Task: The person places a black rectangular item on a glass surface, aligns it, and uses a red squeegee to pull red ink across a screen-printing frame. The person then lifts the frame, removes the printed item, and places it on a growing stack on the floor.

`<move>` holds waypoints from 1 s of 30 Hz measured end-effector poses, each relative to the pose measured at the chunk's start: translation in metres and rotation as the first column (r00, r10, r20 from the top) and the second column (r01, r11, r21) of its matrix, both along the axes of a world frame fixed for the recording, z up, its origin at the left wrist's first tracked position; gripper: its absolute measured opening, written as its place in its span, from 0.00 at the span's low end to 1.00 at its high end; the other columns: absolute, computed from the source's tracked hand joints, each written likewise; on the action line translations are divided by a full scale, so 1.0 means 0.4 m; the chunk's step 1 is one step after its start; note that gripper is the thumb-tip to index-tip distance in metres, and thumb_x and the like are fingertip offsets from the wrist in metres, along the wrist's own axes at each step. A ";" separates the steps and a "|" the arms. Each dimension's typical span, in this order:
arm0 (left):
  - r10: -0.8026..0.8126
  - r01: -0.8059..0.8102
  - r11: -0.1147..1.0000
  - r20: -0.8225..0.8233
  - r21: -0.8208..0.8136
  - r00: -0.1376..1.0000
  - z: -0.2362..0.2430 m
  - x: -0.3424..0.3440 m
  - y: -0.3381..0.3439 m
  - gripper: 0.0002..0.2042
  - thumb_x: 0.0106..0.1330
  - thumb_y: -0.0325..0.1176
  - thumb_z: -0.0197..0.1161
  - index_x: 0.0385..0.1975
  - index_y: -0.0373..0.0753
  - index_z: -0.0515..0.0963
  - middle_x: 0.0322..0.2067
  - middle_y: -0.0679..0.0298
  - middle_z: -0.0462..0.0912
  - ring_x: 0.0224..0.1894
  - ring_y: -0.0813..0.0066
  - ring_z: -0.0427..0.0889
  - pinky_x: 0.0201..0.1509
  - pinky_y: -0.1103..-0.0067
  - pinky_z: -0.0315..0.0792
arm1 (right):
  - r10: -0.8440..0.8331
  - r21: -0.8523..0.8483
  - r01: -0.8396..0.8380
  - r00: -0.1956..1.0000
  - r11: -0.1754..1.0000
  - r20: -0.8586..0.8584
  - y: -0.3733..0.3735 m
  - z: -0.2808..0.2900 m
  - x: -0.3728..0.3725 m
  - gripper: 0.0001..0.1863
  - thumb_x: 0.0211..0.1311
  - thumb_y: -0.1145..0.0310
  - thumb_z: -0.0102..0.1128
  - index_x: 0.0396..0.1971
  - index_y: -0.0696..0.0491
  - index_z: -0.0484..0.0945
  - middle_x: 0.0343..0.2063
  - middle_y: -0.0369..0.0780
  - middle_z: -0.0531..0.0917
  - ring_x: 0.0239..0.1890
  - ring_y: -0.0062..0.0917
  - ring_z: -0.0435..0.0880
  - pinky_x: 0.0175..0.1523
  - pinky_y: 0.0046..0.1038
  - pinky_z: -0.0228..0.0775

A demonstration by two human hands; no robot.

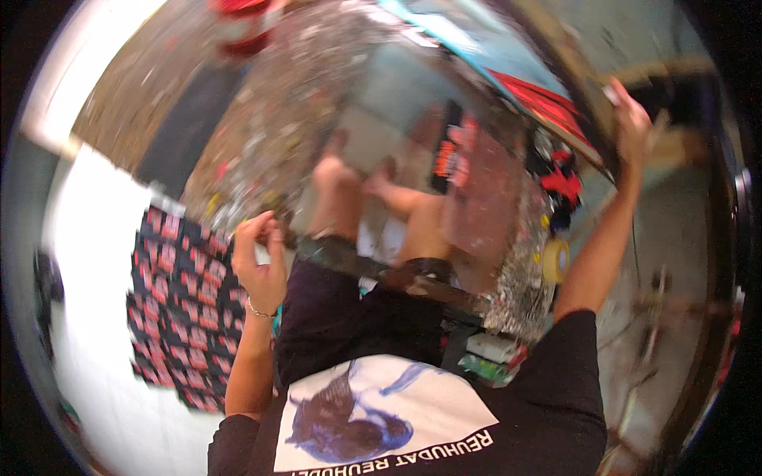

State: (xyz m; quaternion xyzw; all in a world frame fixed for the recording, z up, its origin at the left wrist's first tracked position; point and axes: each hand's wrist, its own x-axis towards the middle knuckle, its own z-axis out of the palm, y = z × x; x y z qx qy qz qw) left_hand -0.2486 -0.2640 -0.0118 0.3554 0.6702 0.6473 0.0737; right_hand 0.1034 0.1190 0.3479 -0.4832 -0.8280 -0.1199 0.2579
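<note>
My left hand (260, 258) is raised left of my lap, fingers curled and pinched on something too blurred to make out, beside a sheet of black-and-red printed pieces (178, 301). A long, dark bar (361, 266) lies across my thighs, its left end near that hand. My right hand (631, 127) is stretched up to the right, fingers closed around something small and pale, beside the edge of a leaning board (532, 95) painted light blue and red; whether it touches the board I cannot tell.
A white surface (95, 333) is at the left, a red container (242, 20) at the top. A dark strip (186, 127) lies on the littered floor (127, 87). A yellow tape roll (554, 260), crumpled scraps (512, 297) and a red-and-black bundle (563, 186) sit to my right.
</note>
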 end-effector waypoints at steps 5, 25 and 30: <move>-0.725 0.712 0.665 -0.422 -0.225 0.544 0.075 0.123 0.414 0.28 0.62 0.28 0.66 0.65 0.42 0.74 0.52 0.52 0.77 0.54 0.52 0.75 0.62 0.64 0.68 | -0.012 -0.029 0.010 0.997 1.000 -0.082 -0.086 -0.054 -0.092 0.32 0.70 0.39 0.53 0.33 0.58 0.86 0.20 0.44 0.81 0.24 0.29 0.79 0.39 0.33 0.73; -0.854 0.606 0.407 -0.521 -0.683 -0.013 0.058 0.186 0.710 0.32 0.59 0.55 0.65 0.63 0.50 0.76 0.68 0.52 0.65 0.74 0.50 0.58 0.76 0.49 0.46 | 0.096 -0.031 -0.100 0.989 0.995 -0.111 -0.114 0.025 -0.098 0.23 0.59 0.62 0.49 0.31 0.69 0.84 0.36 0.66 0.81 0.39 0.54 0.86 0.52 0.44 0.77; -0.844 0.548 0.441 -0.537 -0.710 -0.016 0.045 0.191 0.701 0.35 0.60 0.62 0.65 0.64 0.48 0.75 0.68 0.51 0.65 0.74 0.49 0.58 0.75 0.46 0.45 | -0.063 0.359 -0.151 0.852 0.921 0.519 -0.016 0.003 -0.078 0.17 0.57 0.68 0.52 0.29 0.67 0.84 0.33 0.63 0.82 0.37 0.47 0.87 0.49 0.41 0.79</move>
